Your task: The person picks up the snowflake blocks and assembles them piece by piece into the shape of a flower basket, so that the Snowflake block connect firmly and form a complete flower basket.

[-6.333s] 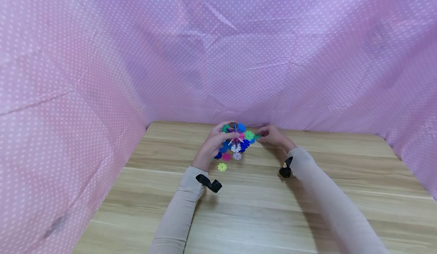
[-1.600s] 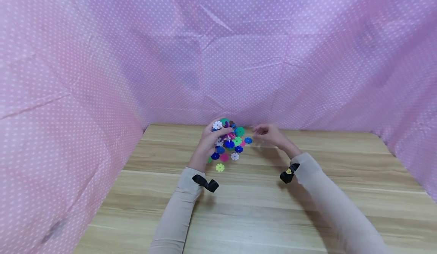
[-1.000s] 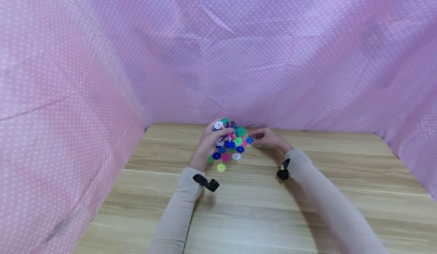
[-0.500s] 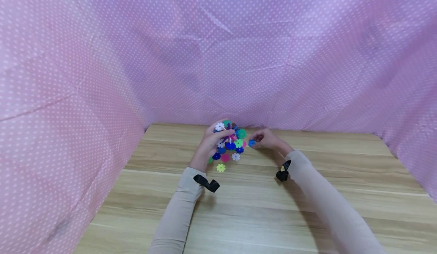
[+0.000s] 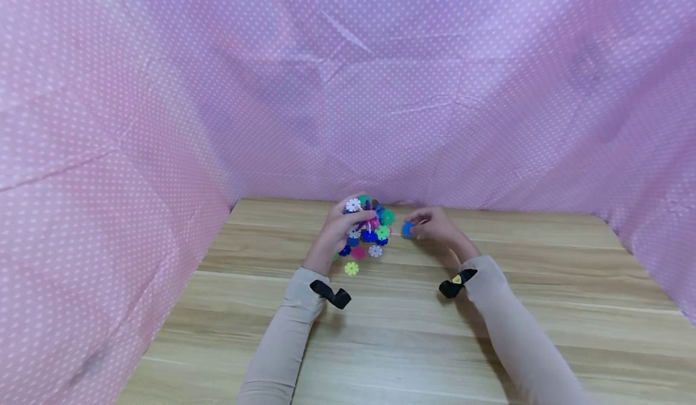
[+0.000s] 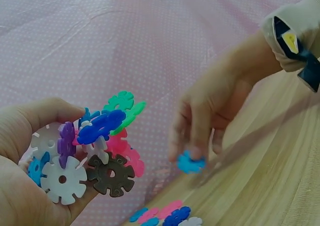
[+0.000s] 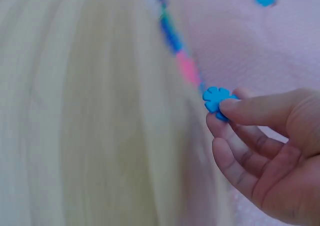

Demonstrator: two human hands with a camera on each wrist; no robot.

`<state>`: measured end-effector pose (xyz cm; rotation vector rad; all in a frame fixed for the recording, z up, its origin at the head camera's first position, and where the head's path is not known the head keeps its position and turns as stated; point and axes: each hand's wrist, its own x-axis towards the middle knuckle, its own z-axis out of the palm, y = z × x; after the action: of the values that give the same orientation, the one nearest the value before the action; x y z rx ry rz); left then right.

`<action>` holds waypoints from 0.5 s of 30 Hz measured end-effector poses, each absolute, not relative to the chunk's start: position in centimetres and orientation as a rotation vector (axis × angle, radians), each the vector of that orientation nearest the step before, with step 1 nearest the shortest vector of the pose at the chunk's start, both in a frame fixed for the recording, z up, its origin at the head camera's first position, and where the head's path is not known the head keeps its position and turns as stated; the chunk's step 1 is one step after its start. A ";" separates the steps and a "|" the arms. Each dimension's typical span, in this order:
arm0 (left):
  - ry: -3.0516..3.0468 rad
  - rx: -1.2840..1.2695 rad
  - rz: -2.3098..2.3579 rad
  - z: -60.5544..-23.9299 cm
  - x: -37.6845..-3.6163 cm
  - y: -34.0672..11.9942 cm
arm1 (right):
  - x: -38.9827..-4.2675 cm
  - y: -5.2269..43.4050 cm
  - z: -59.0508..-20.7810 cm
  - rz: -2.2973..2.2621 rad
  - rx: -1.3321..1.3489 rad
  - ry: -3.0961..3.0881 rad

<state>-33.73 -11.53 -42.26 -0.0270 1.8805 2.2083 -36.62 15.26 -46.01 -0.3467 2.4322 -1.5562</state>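
Note:
My left hand [image 5: 338, 231] [image 6: 30, 166] grips a cluster of interlocked snowflake discs [image 5: 370, 219] [image 6: 95, 151] in white, purple, blue, green, pink and dark brown, held just above the wooden table [image 5: 413, 326]. My right hand [image 5: 435, 226] [image 6: 210, 111] [image 7: 265, 156] pinches a single light blue disc [image 5: 406, 230] [image 6: 190, 162] [image 7: 216, 99] between thumb and fingers, a short way right of the cluster and apart from it.
Several loose discs lie on the table under the cluster, among them a yellow-green one [image 5: 351, 268], a pink one [image 5: 358, 252] and a white one [image 5: 374, 251]. Pink dotted cloth [image 5: 380, 90] walls in the back and both sides.
My right hand took hold of a light blue disc at the cluster's right edge and drew it away to the right. The left hand kept hold of the cluster, which shifted only slightly.

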 end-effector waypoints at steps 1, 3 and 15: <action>1.883 -0.019 2.205 -42.3 -33.7 -11.5 | -36.4 15.2 -45.8 -1.591 -0.313 2.428; 1.890 0.001 2.197 -42.4 -33.5 -11.4 | -36.0 15.1 -45.1 -1.648 -0.278 2.427; 1.874 0.007 2.161 -42.9 -32.9 -10.6 | -33.4 13.5 -40.8 -2.037 -0.321 2.300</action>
<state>-32.94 -10.60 -42.88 0.0073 1.8738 2.1615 -33.42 13.46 -40.85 -0.3211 2.3000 -2.0370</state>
